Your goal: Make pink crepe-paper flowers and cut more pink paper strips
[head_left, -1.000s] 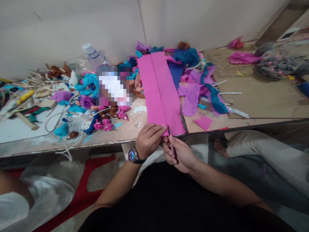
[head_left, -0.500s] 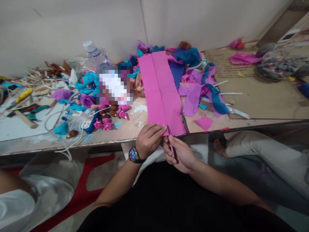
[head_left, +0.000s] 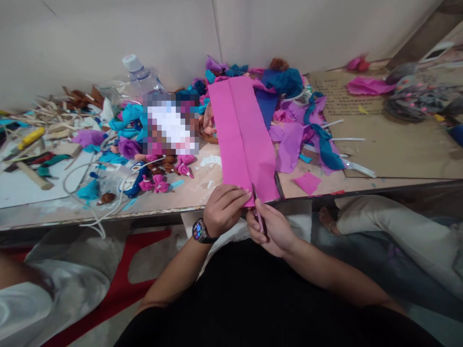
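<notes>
A long sheet of pink crepe paper (head_left: 246,140) lies on the table with its near end at the front edge. A lengthwise crease or cut line runs down its middle. My left hand (head_left: 224,207), a watch on its wrist, pinches the near left part of the paper. In my right hand (head_left: 271,226) is a pair of scissors (head_left: 259,219), their dark blades at the paper's near edge beside my left fingertips. My fingers wrap round the handles and partly hide them.
Crepe paper flowers (head_left: 130,147), wooden sticks (head_left: 54,113) and a white cable (head_left: 70,176) crowd the left side. Behind them stands a plastic bottle (head_left: 139,74). Purple paper scraps (head_left: 289,149) and a cardboard sheet (head_left: 394,154) lie right. Another person's leg (head_left: 390,221) is below the table.
The scissors and my right hand have shifted slightly right, and the blades stand a little more apart from my left fingertips. My left hand keeps its hold on the paper.
</notes>
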A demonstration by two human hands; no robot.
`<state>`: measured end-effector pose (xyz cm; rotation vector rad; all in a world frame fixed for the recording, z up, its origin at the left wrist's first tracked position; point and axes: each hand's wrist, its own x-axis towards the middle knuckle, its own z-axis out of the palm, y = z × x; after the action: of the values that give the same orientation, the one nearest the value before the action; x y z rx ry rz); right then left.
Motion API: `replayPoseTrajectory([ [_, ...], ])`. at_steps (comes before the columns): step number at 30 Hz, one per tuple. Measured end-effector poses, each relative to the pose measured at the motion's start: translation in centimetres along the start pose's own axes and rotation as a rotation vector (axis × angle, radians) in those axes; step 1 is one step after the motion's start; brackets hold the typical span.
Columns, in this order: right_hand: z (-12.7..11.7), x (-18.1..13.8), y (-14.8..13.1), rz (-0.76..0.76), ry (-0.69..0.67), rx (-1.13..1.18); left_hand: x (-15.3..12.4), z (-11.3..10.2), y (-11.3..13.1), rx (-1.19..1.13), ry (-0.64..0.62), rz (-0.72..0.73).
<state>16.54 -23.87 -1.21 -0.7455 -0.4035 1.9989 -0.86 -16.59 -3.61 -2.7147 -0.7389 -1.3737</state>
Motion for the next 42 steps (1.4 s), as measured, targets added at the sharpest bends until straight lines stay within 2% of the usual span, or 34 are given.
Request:
replayPoseTrajectory([
  [7,-0.1,0.1,0.0,0.005,0.017,-0.004,0.0,-0.1,0.0,-0.012,-0.027,0.020],
  [29,0.0,-0.1,-0.1,-0.035,0.028,-0.002,-0.1,0.1,0.0,-0.012,0.001,0.008],
  [42,-0.3,-2.1,-0.4,-0.028,0.014,0.013,0.3,-0.3,0.2,-0.002,-0.003,-0.018],
])
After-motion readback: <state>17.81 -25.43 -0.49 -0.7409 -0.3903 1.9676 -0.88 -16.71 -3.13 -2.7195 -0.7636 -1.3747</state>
